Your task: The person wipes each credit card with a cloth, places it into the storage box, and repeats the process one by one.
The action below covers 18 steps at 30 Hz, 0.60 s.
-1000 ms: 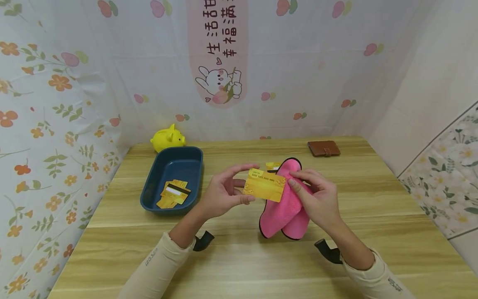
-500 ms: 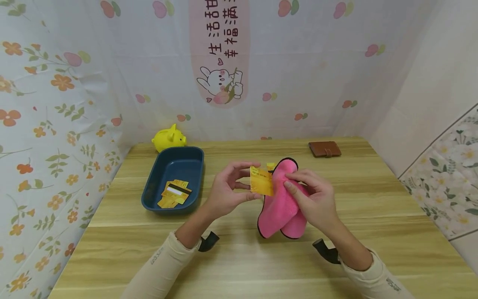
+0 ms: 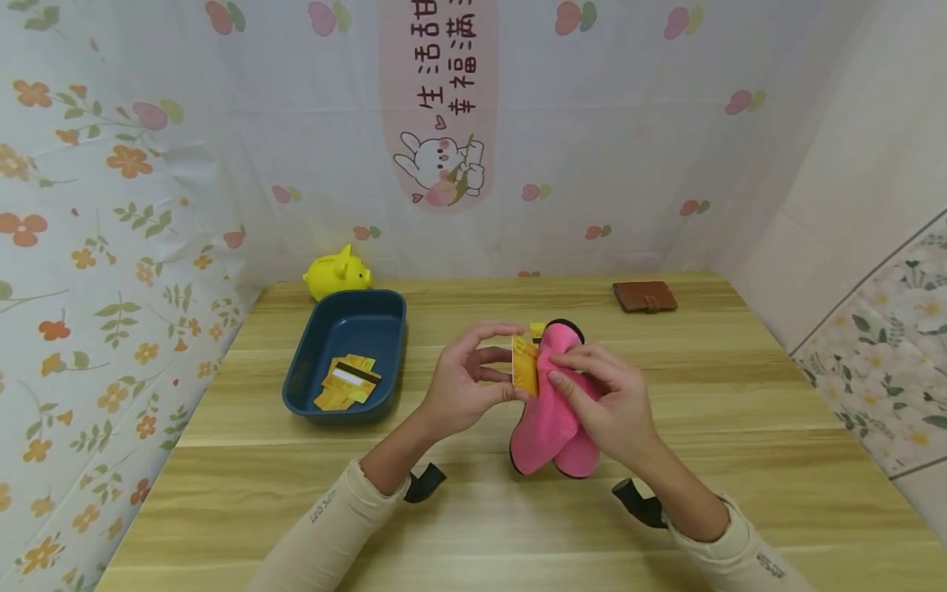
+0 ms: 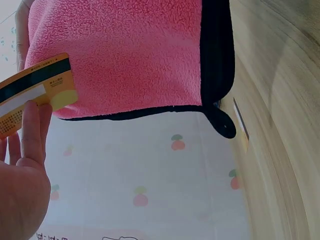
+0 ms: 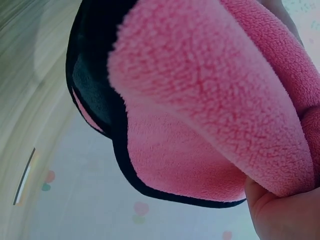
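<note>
My left hand (image 3: pixel 473 382) holds a gold bank card (image 3: pixel 524 366) by its edges, between thumb and fingers. In the left wrist view the card (image 4: pixel 37 92) shows its back, with a dark stripe and a white strip. A pink plush cloth (image 3: pixel 551 415) with black edging hangs bunched from my right hand (image 3: pixel 610 403), pinched between thumb and fingers. The cloth is right beside the card's right edge; whether it presses on the face cannot be told. Cloth (image 5: pixel 200 100) fills most of the right wrist view and hides the card there.
A dark blue bin (image 3: pixel 296 386) at the left holds several gold cards (image 3: pixel 348 382). Behind it stands a yellow piggy bank (image 3: pixel 336 273). A brown wallet (image 3: pixel 645 296) lies at the back right. Another gold card (image 3: pixel 536 330) lies on the wooden table (image 3: pixel 473 526) behind the cloth.
The card has turned from facing the head camera to nearly edge-on, and my left hand has shifted right. My right hand has come slightly left with the cloth.
</note>
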{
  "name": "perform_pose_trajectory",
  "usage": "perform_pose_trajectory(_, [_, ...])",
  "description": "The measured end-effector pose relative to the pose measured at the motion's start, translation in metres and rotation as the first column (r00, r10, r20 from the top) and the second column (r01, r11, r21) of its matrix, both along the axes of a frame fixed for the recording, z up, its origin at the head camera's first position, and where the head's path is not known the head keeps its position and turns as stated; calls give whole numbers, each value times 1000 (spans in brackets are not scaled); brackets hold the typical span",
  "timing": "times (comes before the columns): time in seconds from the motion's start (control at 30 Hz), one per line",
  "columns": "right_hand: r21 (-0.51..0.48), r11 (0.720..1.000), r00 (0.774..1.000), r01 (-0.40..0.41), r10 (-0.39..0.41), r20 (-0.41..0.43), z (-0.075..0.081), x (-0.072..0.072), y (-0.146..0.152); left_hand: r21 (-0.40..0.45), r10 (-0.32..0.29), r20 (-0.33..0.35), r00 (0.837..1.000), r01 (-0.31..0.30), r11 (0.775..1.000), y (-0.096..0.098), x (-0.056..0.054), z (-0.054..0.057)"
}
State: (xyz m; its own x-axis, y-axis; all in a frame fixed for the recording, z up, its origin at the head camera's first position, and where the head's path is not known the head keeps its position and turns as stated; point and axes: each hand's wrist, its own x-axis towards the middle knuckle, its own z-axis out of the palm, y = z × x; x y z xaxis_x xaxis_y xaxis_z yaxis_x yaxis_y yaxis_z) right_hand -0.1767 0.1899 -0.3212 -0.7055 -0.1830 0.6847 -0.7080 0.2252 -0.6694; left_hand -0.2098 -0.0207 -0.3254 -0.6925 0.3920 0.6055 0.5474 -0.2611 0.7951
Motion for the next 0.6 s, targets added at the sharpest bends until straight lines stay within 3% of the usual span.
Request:
perform_pose_trajectory(0.2, [4,1000,999,-27,27,-29,0,-2,-5,25,17,3,1000,-17,1000,1,-1,1])
perform_pose_trajectory(0.6, [37,999,999,-36,36,-10,14,-10,-14,5,94,13,995,-94,996,-6,1,8])
